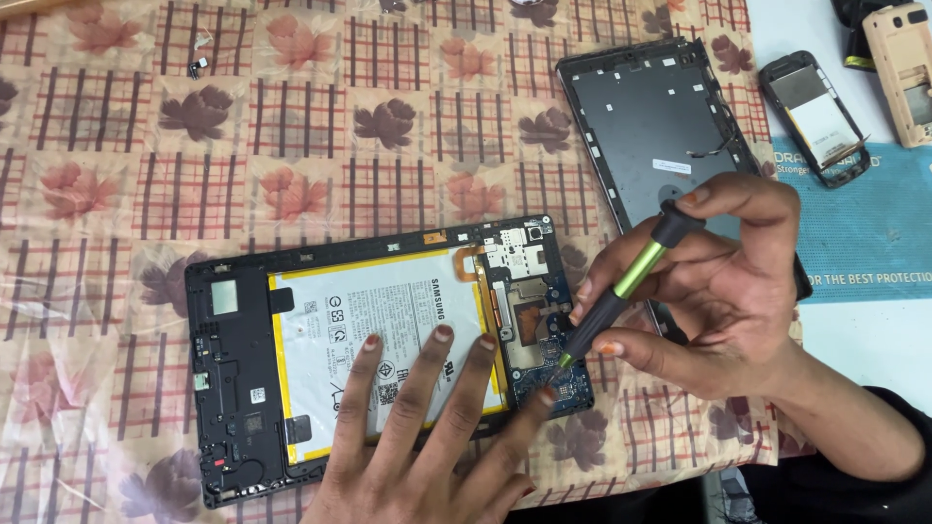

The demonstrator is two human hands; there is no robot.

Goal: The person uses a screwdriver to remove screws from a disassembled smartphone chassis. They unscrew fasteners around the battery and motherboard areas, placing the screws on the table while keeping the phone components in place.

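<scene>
An opened black tablet (238,388) lies flat on the patterned cloth, its white battery (388,311) and blue circuit board (568,383) exposed. My left hand (427,446) rests spread flat on the battery, fingers apart, pinning the tablet down. My right hand (723,291) grips a black and green screwdriver (621,291), index finger on its cap. The tip touches the circuit board at the tablet's right end, beside my left index fingertip.
The tablet's dark back cover (650,116) lies inside-up at the upper right. An opened small phone (815,116) and a beige phone shell (903,68) sit on a blue mat (864,233). Tiny parts (199,66) lie on the floral checked cloth (116,194) at upper left.
</scene>
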